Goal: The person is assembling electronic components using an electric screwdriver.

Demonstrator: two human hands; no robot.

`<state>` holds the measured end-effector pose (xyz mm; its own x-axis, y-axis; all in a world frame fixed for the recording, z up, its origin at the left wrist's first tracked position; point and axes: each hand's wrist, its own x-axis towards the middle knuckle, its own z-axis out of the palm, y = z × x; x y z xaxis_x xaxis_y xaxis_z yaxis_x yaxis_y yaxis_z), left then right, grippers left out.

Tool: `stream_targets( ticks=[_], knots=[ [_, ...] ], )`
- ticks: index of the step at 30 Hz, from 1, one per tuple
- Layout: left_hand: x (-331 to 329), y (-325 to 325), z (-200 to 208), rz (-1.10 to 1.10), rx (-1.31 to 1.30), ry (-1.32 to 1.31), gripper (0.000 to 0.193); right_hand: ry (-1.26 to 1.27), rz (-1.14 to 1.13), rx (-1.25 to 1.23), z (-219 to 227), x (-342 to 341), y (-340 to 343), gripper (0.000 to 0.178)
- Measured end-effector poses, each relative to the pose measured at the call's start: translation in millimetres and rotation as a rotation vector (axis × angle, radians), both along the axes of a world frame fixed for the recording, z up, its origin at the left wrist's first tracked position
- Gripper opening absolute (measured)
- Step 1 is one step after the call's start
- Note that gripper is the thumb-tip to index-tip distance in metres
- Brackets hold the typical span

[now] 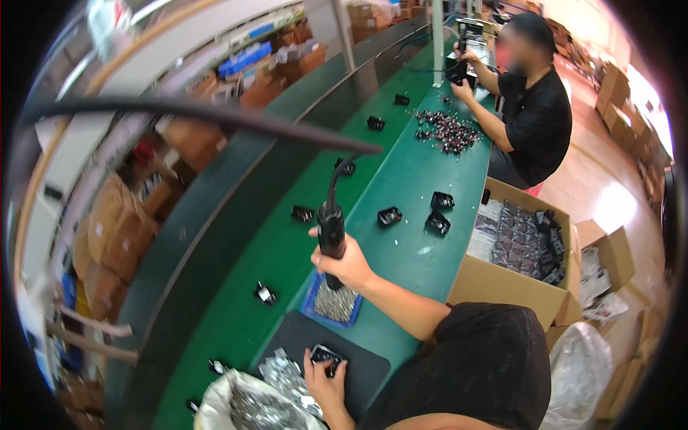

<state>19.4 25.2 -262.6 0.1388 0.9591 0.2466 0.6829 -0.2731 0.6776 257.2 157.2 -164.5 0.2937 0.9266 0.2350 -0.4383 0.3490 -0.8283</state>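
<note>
My right hand is wrapped round a black electric screwdriver, held upright with its cord rising from the top. Its lower end is over a blue tray of small silver screws. Lower down, my left hand grips a small black plastic housing by its near sides, fingers and thumb apart around it. The housing rests on a dark grey mat. Beside that hand lie silver foil-like pieces and an open white bag filled with more of them.
Several black housings are scattered along the green bench. Farther off, a pile of small dark parts lies near a co-worker, who holds a tool. At right stands a cardboard box of packed parts. A thick dark cable crosses overhead.
</note>
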Motion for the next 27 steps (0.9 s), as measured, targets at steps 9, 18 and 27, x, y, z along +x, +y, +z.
stream_targets(
  ticks=[9, 18, 27],
  knots=[
    [3, -3, 28, -0.087, 0.068, -0.007, 0.076, -0.194, -0.243, 0.032, -40, -8, 3, 0.043],
    [-31, -37, 33, 0.184, -0.104, 0.109, 0.036, 0.022, -0.165, 0.214, -18, -2, -9, 0.047],
    [-30, -26, 25, 0.276, -0.282, 0.127, 0.025, 0.045, -0.054, 0.180, -16, 5, -11, 0.048]
  ],
)
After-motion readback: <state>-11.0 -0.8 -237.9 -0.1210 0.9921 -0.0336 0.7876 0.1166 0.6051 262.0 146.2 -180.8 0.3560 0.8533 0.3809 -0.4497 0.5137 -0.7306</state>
